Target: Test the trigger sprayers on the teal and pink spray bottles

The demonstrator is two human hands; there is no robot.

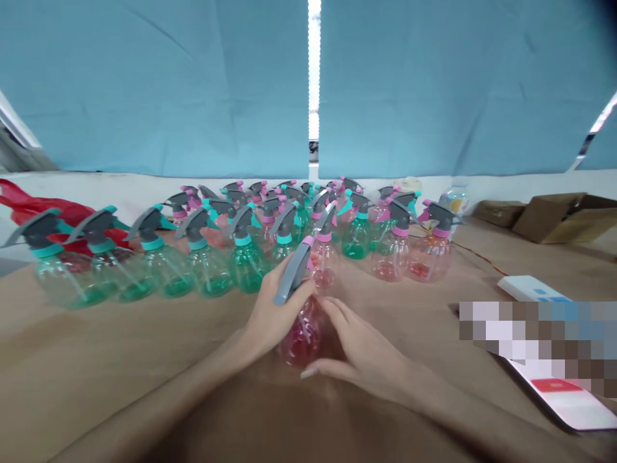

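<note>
In the middle front, a pink spray bottle (pixel 301 341) with a grey trigger head stands upright on the brown table. My left hand (pixel 274 305) is closed around its neck, below the grey lever. On the right side of the same bottle, my right hand (pixel 369 350) cups the round body. Its fingers touch near the top and its thumb lies low at the front. Just behind stand more bottles: a pink spray bottle (pixel 325 263) and a green spray bottle (pixel 248 267). My left fingertips are partly hidden behind the bottle's head.
Rows of green and pink spray bottles (pixel 209 270) spread across the back and left. Red plastic (pixel 58 209) lies at far left. To the right are a phone (pixel 563 399), a white box (pixel 535 289), a thin cord (pixel 477 257) and an open carton (pixel 566 218).
</note>
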